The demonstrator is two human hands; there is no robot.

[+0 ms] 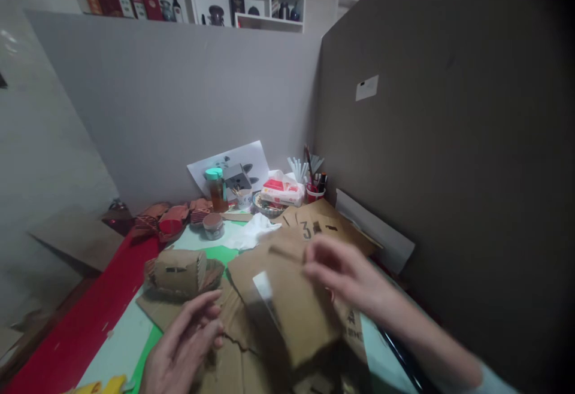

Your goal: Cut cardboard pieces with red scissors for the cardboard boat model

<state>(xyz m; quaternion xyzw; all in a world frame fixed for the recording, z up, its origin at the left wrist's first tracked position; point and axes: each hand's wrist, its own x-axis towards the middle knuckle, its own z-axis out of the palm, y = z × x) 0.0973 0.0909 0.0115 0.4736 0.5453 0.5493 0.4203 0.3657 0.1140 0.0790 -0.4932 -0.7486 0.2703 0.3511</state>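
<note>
My left hand (182, 346) lies low at the front, fingers loosely stretched and slightly curled, holding nothing, beside torn corrugated cardboard (238, 346). My right hand (344, 274) is blurred by motion over a brown cardboard piece (296, 310) with a strip of clear tape (265, 289) on it; its fingers reach toward the piece's upper edge, and whether they grip it is unclear. A cardboard model with a slot (179, 271) stands left of the hands. More cardboard printed with a 3 (309, 226) lies behind.
A jar with a teal lid (215, 189), a small tin (212, 225), a tissue pack (282, 191) and a red cup of pens (314, 187) stand at the back. Grey partitions wall the desk behind and right (426, 142). A red strip (90, 316) runs along the left.
</note>
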